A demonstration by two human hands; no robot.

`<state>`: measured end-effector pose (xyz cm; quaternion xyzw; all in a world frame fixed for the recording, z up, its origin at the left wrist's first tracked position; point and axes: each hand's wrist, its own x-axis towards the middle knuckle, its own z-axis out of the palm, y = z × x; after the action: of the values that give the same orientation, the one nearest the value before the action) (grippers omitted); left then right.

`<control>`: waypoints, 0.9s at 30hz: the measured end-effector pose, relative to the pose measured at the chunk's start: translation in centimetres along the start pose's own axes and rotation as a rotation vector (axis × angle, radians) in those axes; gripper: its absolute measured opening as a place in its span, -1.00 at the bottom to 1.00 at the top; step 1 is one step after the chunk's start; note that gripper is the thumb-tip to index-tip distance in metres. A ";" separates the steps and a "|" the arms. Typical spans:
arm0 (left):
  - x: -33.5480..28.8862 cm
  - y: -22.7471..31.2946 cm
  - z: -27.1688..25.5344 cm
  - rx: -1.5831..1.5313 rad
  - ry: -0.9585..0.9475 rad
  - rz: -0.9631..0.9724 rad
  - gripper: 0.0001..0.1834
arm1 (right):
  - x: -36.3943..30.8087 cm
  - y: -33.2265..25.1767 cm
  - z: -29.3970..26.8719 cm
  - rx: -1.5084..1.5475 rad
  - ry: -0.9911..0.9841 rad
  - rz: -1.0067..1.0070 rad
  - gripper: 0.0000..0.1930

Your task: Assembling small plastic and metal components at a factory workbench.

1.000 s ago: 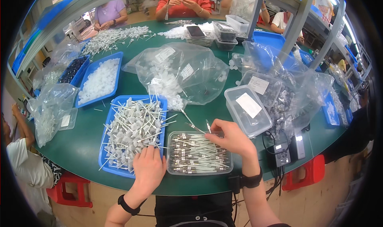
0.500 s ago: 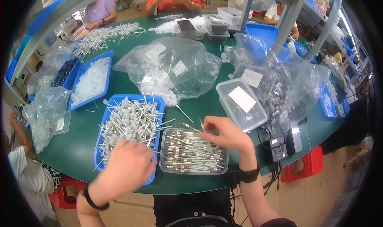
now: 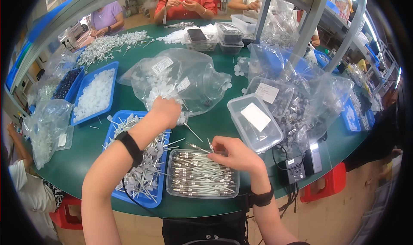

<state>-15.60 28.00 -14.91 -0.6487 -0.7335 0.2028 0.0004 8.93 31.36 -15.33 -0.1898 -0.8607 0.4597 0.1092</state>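
My left hand (image 3: 165, 111) reaches across to the mouth of a clear plastic bag (image 3: 202, 81) and touches the small white plastic caps (image 3: 162, 91) in it. Its fingertips are hidden behind the hand. Over the right side of a clear plastic box (image 3: 202, 196), my right hand (image 3: 236, 153) is closed in a pinch on a thin rod with a metal tip (image 3: 211, 145). Many pale rods with metal ends (image 3: 200, 172) lie in that box. Under my left forearm is a blue tray (image 3: 160, 192) heaped with rods bearing pale caps (image 3: 144, 176).
A lidded clear box (image 3: 256, 122) stands right of the bag, beside bags of dark parts (image 3: 297, 103). A blue tray of white caps (image 3: 94, 92) lies at left. Black devices with cables (image 3: 296, 169) sit near the right edge. Co-workers sit across the green table (image 3: 206, 128).
My left hand has moved from above the blue tray up and forward to the bag of caps. My right hand stays by the box, still pinching the rod. The view has shifted slightly.
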 end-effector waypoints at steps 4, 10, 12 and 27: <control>-1.2 0.4 -0.3 -0.043 0.011 -0.044 -0.77 | -0.1 0.1 -0.1 0.023 0.009 0.002 -0.73; -0.3 1.9 -0.6 -0.188 0.200 -0.024 -0.81 | -0.1 0.1 0.1 0.018 0.026 -0.033 -0.74; -0.3 2.0 -0.8 -0.147 0.113 -0.073 -0.80 | 0.0 0.1 0.2 0.025 0.014 -0.044 -0.75; 0.1 1.1 -3.2 -0.324 0.299 0.110 -0.92 | -0.2 0.2 0.1 -0.018 0.038 -0.041 -0.72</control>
<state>-13.74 29.10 -12.28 -0.7021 -0.7118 -0.0163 -0.0064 9.15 31.30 -15.57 -0.1817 -0.8662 0.4461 0.1330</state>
